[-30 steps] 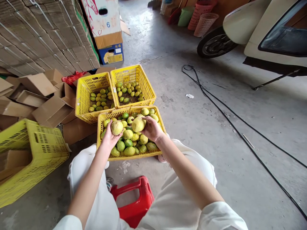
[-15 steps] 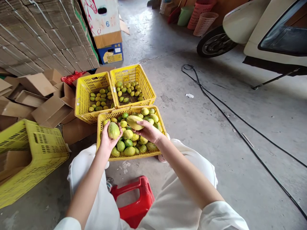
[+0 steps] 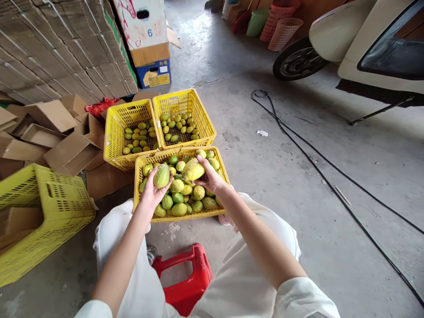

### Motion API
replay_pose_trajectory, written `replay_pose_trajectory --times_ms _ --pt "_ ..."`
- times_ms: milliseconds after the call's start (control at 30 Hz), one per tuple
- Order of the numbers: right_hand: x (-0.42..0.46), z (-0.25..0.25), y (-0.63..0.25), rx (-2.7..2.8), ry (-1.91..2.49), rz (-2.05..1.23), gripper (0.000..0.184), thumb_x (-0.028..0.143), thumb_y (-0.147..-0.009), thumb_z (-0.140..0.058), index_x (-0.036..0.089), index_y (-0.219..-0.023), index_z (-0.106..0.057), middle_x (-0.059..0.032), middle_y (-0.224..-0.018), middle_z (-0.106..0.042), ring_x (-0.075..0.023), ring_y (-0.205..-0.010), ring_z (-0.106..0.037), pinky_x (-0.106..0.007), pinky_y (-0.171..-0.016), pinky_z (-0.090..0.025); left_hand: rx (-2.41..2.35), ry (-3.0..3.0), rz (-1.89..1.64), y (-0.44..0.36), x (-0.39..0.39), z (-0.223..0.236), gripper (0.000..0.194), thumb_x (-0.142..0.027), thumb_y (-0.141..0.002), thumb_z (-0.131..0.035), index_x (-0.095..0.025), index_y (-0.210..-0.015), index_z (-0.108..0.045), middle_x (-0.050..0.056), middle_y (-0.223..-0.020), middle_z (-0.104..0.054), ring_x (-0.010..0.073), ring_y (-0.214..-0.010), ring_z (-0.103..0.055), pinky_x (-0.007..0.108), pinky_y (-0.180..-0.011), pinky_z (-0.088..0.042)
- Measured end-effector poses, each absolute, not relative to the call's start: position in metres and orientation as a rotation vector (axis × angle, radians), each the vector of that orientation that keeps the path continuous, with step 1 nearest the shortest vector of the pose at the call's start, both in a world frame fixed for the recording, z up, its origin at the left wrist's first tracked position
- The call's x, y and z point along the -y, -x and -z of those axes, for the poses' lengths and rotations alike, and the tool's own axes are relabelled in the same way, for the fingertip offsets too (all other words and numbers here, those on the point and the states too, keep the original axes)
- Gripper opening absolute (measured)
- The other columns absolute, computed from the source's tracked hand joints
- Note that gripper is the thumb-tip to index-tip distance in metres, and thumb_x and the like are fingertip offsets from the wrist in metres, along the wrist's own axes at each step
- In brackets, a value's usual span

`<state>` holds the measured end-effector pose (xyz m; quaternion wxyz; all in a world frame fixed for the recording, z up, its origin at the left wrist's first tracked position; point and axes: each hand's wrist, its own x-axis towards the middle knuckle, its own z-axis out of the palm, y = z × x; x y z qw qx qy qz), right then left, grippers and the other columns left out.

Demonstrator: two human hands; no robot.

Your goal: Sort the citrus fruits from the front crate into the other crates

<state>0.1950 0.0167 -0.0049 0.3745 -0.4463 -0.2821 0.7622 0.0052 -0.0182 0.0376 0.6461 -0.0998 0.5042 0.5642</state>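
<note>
My left hand is closed around a green-yellow oval fruit, smooth-skinned and about palm-sized. In my right hand is a longer, yellower fruit, gripped at its right end with the thumb on top. I cannot tell the exact kind of fruit. Both hands are over the near yellow plastic crate, which holds many similar green and yellow fruits. Part of that pile is hidden behind the hands and held fruits.
Two yellow crates, left and right, stand beyond, with smaller fruits inside. Another crate and cardboard boxes lie left. A red stool is between the knees. A black cable crosses the floor; a vehicle stands far right.
The fruit in my right hand has turned and shifted slightly right, showing a different side. The fruit in my left hand has rolled and moved a little up and right.
</note>
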Motion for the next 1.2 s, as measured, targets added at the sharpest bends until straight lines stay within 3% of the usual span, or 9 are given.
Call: replay_pose_trajectory --times_ms 133,233,300,400,533,733,867,967,1200 --pt "-0.016 0.002 -0.189 0.51 1.22 -1.899 0.054 0.068 -0.086 -0.095 0.023 -0.082 -0.065 -0.0039 -0.066 -0.065 -0.0173 -0.059 -0.056 -0.024 -0.042 -0.037 -1.114 0.252 -1.192 0.0 0.018 -0.037 0.027 -0.037 -0.122 -0.051 -0.019 -0.121 -0.072 0.007 -0.087 -0.078 0.014 -0.064 -0.074 0.013 -0.044 -0.051" --pt "-0.015 -0.002 -0.187 0.407 1.186 -1.943 0.036 0.053 -0.099 -0.087 0.022 -0.09 -0.071 -0.0033 -0.075 -0.071 -0.0159 -0.067 -0.062 -0.022 -0.054 -0.053 -1.066 0.2 -1.161 0.0 0.019 -0.038 0.039 -0.042 -0.123 -0.039 -0.018 -0.113 -0.07 0.009 -0.084 -0.074 0.01 -0.052 -0.057 0.012 -0.036 -0.036" --pt "-0.014 -0.003 -0.187 0.356 1.119 -2.031 0.031 0.05 -0.105 -0.077 0.021 -0.096 -0.074 -0.0055 -0.081 -0.075 -0.0175 -0.073 -0.068 -0.024 -0.062 -0.06 -1.06 0.148 -1.186 -0.001 0.019 -0.039 0.039 -0.036 -0.122 -0.035 -0.019 -0.11 -0.068 0.009 -0.083 -0.074 0.0119 -0.053 -0.057 0.014 -0.038 -0.039" --pt "-0.013 -0.003 -0.187 0.32 1.023 -2.067 0.027 0.048 -0.099 -0.078 0.021 -0.103 -0.073 -0.0082 -0.092 -0.079 -0.025 -0.091 -0.08 -0.033 -0.074 -0.068 -1.085 0.11 -1.227 -0.002 0.019 -0.038 0.029 -0.029 -0.119 -0.041 -0.021 -0.108 -0.068 0.006 -0.08 -0.071 0.0155 -0.057 -0.062 0.018 -0.042 -0.042" --pt "-0.011 -0.004 -0.187 0.364 0.979 -1.995 0.025 0.035 -0.09 -0.084 0.022 -0.107 -0.071 -0.0085 -0.096 -0.082 -0.0283 -0.102 -0.083 -0.033 -0.076 -0.069 -1.084 0.084 -1.26 0.0 0.018 -0.029 0.017 -0.032 -0.116 -0.059 -0.023 -0.106 -0.069 0.002 -0.077 -0.068 0.0132 -0.053 -0.057 0.019 -0.041 -0.037" --pt "-0.016 -0.005 -0.191 0.294 1.061 -2.102 0.039 0.056 -0.093 -0.086 0.025 -0.098 -0.064 -0.002 -0.074 -0.072 -0.0228 -0.073 -0.077 -0.024 -0.045 -0.053 -1.17 0.099 -1.285 0.005 0.018 -0.017 0.023 -0.039 -0.117 -0.06 -0.024 -0.103 -0.07 0.006 -0.085 -0.079 0.013 -0.056 -0.059 0.02 -0.043 -0.039" --pt "-0.018 0.002 -0.193 0.25 1.025 -2.169 0.032 0.05 -0.09 -0.08 0.026 -0.096 -0.06 -0.0032 -0.077 -0.073 -0.0267 -0.08 -0.081 -0.032 -0.058 -0.066 -1.117 0.175 -1.209 0.005 0.022 -0.018 0.041 -0.039 -0.119 -0.042 -0.017 -0.112 -0.077 0.008 -0.073 -0.072 0.0154 -0.051 -0.055 0.022 -0.041 -0.042" --pt "-0.017 0.009 -0.192 0.296 0.906 -2.225 0.031 0.039 -0.078 -0.081 0.027 -0.097 -0.059 -0.0039 -0.086 -0.076 -0.0303 -0.091 -0.084 -0.041 -0.074 -0.073 -1.138 0.283 -1.146 0.002 0.023 -0.023 0.046 -0.038 -0.12 -0.036 -0.013 -0.12 -0.075 0.011 -0.077 -0.072 0.0171 -0.057 -0.064 0.02 -0.048 -0.052" --pt "-0.015 0.016 -0.197 0.368 0.845 -2.168 0.029 0.019 -0.081 -0.077 0.024 -0.108 -0.067 -0.0047 -0.096 -0.081 -0.0281 -0.101 -0.084 -0.035 -0.08 -0.071 -1.123 0.148 -1.152 -0.003 0.019 -0.027 0.026 -0.041 -0.119 -0.055 -0.022 -0.111 -0.07 0.006 -0.083 -0.074 0.0166 -0.059 -0.066 0.021 -0.044 -0.048"
